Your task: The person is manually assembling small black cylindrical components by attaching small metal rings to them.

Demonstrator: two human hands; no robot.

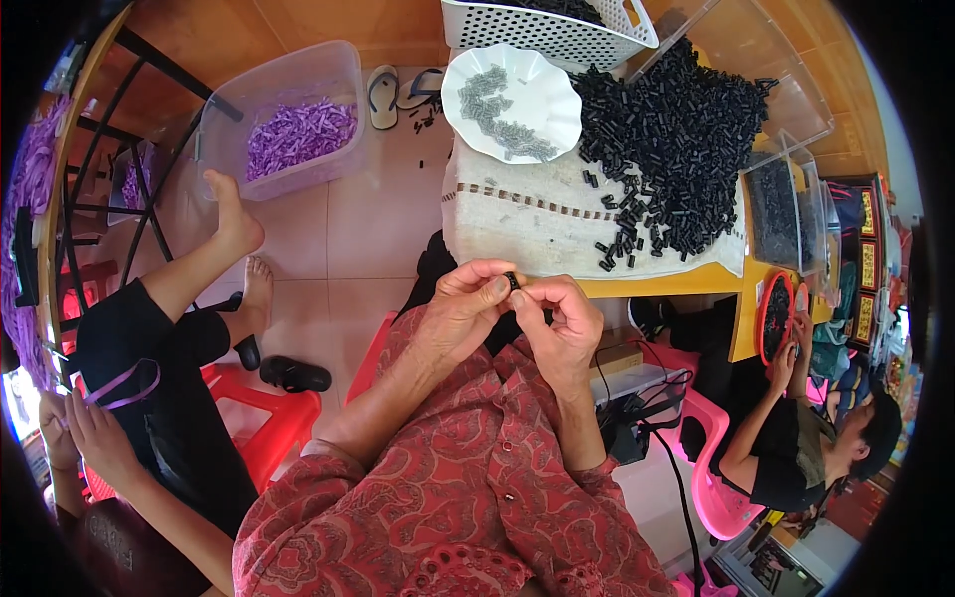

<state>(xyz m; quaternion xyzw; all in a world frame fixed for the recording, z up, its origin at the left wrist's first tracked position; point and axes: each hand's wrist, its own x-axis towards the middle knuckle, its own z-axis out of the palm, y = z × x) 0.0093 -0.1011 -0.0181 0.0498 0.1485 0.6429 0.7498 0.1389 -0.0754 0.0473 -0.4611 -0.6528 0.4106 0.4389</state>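
Note:
My left hand (466, 308) and my right hand (559, 323) meet in front of my chest, near the table's front edge. Between the thumbs and fingers of both is a small black piece (513, 282), partly covered by the fingertips. Beyond them, on a pale cloth (537, 234), lies a large heap of short black tube-like pieces (686, 149), with some strays at its near side. To the heap's left, a white scalloped plate (552, 95) carries many small clear-grey pieces (512, 137).
Behind the plate stands a white perforated basket (547, 28) with black pieces; a clear bin (786, 209) is at the right. On the floor, a translucent tub (333, 169) holds purple strips. A person at left handles a purple ribbon (124, 383); another at right works over a red tray (764, 323).

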